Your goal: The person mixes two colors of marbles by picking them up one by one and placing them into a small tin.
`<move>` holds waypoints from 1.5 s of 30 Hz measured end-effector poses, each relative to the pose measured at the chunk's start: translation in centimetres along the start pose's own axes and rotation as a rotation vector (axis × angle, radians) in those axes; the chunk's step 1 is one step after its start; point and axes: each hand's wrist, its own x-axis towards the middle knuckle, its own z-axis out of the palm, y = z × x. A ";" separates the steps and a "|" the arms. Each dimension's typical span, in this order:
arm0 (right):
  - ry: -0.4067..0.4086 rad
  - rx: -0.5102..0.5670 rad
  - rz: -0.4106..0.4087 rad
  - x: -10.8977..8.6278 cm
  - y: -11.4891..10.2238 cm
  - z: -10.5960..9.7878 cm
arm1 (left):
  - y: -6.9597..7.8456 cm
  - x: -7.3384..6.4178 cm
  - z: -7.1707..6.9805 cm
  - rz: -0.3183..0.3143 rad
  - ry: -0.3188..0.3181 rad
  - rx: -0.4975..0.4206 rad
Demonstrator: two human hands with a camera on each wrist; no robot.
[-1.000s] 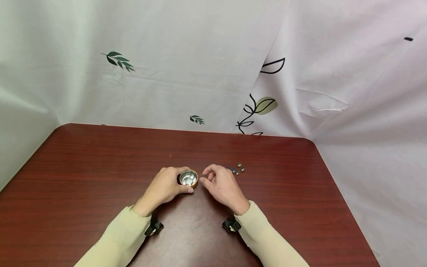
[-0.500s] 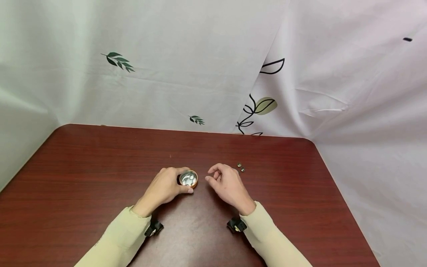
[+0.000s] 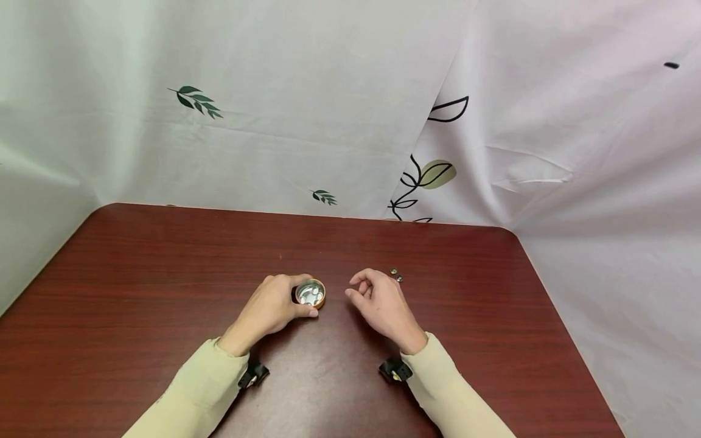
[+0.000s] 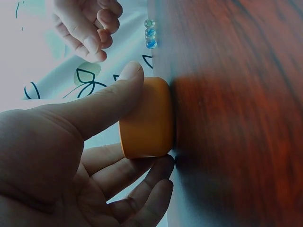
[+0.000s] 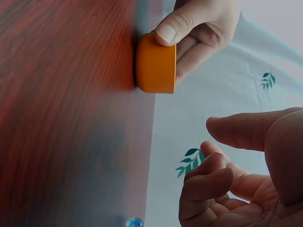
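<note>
My left hand [image 3: 272, 302] grips a small round orange cup [image 3: 321, 303] standing on the table, thumb on the near side and fingers round the far side. Its inside looks silvery, and several rounded shiny shapes show in it. In the left wrist view the thumb presses the orange wall [image 4: 149, 118]. To the right of the cup my right hand [image 3: 383, 302] hovers, thumb and index finger apart, the other fingers loosely curled, nothing between them. Glass marbles [image 3: 394, 271] lie just beyond it; the hand hides some. The left wrist view shows blue and greenish marbles [image 4: 150, 33].
Both hands work over a reddish-brown wooden table [image 3: 191, 261]. White cloth [image 3: 274, 121] with leaf prints hangs behind and beside it. Each wrist carries a small black camera [image 3: 395, 369].
My right hand has drawn away from the cup to the right, towards the marbles, and now covers several of them from the head view. My left hand and the cup stay put.
</note>
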 end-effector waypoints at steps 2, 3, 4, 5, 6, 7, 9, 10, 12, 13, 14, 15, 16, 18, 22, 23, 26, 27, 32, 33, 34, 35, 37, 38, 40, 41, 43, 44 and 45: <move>0.006 0.002 -0.004 -0.1 0.3 -0.2 | 0.0 0.0 0.0 0.005 0.000 0.001; 0.009 -0.001 -0.008 -0.1 0.4 -0.3 | 0.0 0.0 0.0 0.004 -0.001 0.003; 0.012 -0.003 -0.008 -0.1 0.5 -0.4 | 0.0 0.0 0.0 0.005 0.000 0.006; 0.016 -0.003 -0.010 -0.1 0.6 -0.5 | 0.0 0.0 0.1 0.006 0.001 0.007; 0.023 -0.005 -0.013 -0.1 0.8 -0.7 | 0.0 0.0 0.1 0.006 0.000 0.008; 0.031 -0.008 -0.022 0.0 0.9 -0.8 | 0.0 0.1 0.1 0.005 -0.001 0.008; 0.047 -0.017 -0.024 0.0 1.2 -1.1 | 0.0 0.1 0.1 0.002 -0.002 0.009; 0.053 -0.018 -0.022 0.0 1.3 -1.2 | 0.0 0.1 0.1 0.004 -0.002 0.010; 0.064 -0.021 -0.020 0.0 1.6 -1.4 | 0.0 0.1 0.0 0.003 -0.003 0.010; 0.065 -0.021 -0.017 0.0 1.7 -1.5 | 0.0 0.1 0.0 0.002 -0.003 0.011; 0.064 -0.020 -0.006 0.0 1.7 -1.6 | 0.0 0.1 0.0 0.001 -0.004 0.012; 0.063 -0.017 -0.001 0.0 1.8 -1.7 | 0.0 0.1 0.0 -0.001 -0.004 0.014; 0.062 -0.014 0.004 0.0 1.9 -1.8 | 0.0 0.1 0.0 -0.001 -0.005 0.015; 0.061 -0.013 0.009 0.0 2.0 -2.0 | 0.1 0.1 0.0 -0.005 -0.006 0.015; 0.064 -0.007 0.011 -0.1 2.3 -2.4 | 0.1 0.2 0.0 -0.013 -0.011 0.011; 0.064 -0.007 0.012 -0.1 2.3 -2.6 | 0.1 0.2 0.0 -0.016 -0.012 0.009; 0.062 -0.008 0.017 -0.1 2.6 -2.8 | 0.2 0.2 0.0 -0.019 -0.012 0.008; 0.060 -0.010 0.020 -0.1 2.7 -2.9 | 0.2 0.2 0.0 -0.019 -0.012 0.008; 0.053 -0.012 0.023 -0.3 3.3 -3.4 | 0.2 0.2 0.0 -0.017 -0.008 0.008; 0.051 -0.011 0.024 -0.3 3.3 -3.5 | 0.2 0.2 0.0 -0.017 -0.009 0.007; 0.048 -0.011 0.024 -0.3 3.5 -3.5 | 0.2 0.2 0.0 -0.016 -0.009 0.005; 0.044 -0.012 0.025 -0.3 3.6 -3.6 | 0.2 0.1 0.0 -0.015 -0.009 0.003; 0.037 -0.014 0.033 -0.3 3.8 -3.8 | 0.1 0.1 0.0 -0.015 -0.011 0.001; 0.036 -0.017 0.036 -0.3 3.9 -3.8 | 0.1 0.1 0.0 -0.015 -0.011 0.001; 0.033 -0.021 0.041 -0.3 4.2 -3.9 | 0.1 0.1 0.0 -0.015 -0.011 0.002; 0.034 -0.024 0.043 -0.3 4.3 -4.0 | 0.0 0.1 0.0 -0.017 -0.011 0.005; 0.039 -0.035 0.046 -0.2 4.5 -4.1 | 0.0 0.1 0.0 -0.017 -0.010 0.009; 0.043 -0.042 0.046 -0.2 4.6 -4.1 | 0.0 0.1 0.0 -0.017 -0.010 0.012; 0.046 -0.049 0.044 -0.2 4.8 -4.1 | 0.0 0.0 0.0 -0.017 -0.009 0.013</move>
